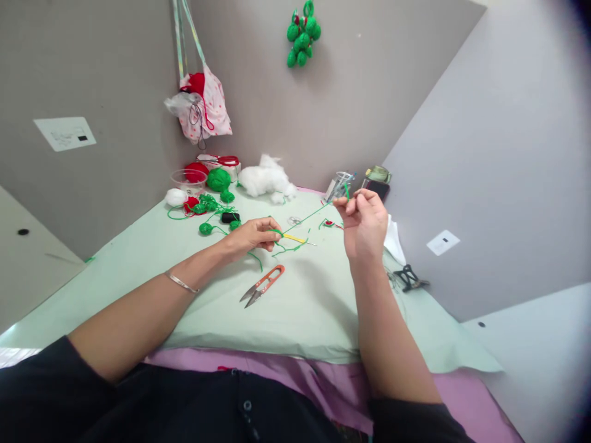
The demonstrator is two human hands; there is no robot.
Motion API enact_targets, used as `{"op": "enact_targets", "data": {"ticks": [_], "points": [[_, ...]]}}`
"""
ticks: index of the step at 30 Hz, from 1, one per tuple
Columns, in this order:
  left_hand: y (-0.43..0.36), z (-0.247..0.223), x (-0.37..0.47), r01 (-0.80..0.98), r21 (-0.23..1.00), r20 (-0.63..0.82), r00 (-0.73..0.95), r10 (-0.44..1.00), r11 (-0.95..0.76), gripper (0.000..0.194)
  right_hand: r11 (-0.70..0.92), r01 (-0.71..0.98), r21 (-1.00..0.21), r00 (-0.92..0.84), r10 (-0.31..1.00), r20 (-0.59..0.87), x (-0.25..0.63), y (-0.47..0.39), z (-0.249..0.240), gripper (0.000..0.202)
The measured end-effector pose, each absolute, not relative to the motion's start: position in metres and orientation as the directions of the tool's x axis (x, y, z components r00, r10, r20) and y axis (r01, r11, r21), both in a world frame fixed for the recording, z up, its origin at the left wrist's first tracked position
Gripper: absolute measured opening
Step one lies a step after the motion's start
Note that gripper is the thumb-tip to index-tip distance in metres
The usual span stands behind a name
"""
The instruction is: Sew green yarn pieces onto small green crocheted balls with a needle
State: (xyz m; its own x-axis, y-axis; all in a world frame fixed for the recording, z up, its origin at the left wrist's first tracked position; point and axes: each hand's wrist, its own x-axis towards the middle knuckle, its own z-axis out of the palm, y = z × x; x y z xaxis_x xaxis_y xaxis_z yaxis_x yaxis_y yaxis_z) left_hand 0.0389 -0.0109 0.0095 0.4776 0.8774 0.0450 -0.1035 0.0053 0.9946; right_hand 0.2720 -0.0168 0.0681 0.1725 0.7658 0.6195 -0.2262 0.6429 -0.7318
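My left hand (256, 235) is closed in a pinch on a bit of green yarn low over the table. From there a strand of green yarn (310, 216) runs taut up to my right hand (365, 224), which is raised at the right with its fingertips pinched on the strand. A green end sticks up by those fingers; whether a needle is held there too is unclear. A yellow-handled crochet hook (294, 238) shows just beyond my left fingertips, beside loose green yarn pieces (290, 248). Orange thread snips (263, 287) lie nearer to me, blades pointing left.
Green yarn balls (218, 179), a clear tub (188, 178), red-handled scissors (226, 160) and white stuffing (265, 177) sit at the back. A clear cup (339, 184) and a green-lidded bottle (377, 175) stand back right. A black clip (410, 279) lies right of my forearm.
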Motion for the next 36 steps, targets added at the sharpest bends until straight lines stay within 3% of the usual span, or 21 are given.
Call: {"op": "enact_targets", "data": {"ticks": [5,9,12,18,24,36], "points": [[-0.014,0.012,0.039,-0.151,0.987,0.028,0.507,0.861,0.057,0.027,0.624,0.063,-0.779,-0.144,0.778,0.612,0.261,-0.024,0.06,0.011],[-0.017,0.014,0.04,-0.148,0.988,0.038,0.499,0.866,0.042,0.025,0.696,0.436,-0.57,-0.352,0.715,0.604,0.253,-0.029,0.054,0.008],[-0.019,0.016,0.041,-0.128,0.991,0.028,0.485,0.874,0.039,0.023,0.71,0.553,-0.437,-0.4,0.686,0.607,0.251,-0.03,0.051,0.012],[-0.021,0.018,0.042,-0.105,0.994,0.028,0.465,0.885,0.024,0.023,0.727,0.612,-0.312,-0.449,0.644,0.62,0.254,-0.026,0.049,0.015],[-0.02,0.018,0.041,-0.102,0.995,0.039,0.463,0.886,0.01,0.022,0.726,0.633,-0.268,-0.461,0.632,0.623,0.255,-0.025,0.048,0.017],[-0.019,0.015,0.04,-0.141,0.99,0.046,0.495,0.868,0.027,0.027,0.724,0.572,-0.386,-0.449,0.67,0.591,0.249,-0.025,0.044,0.015]]}}
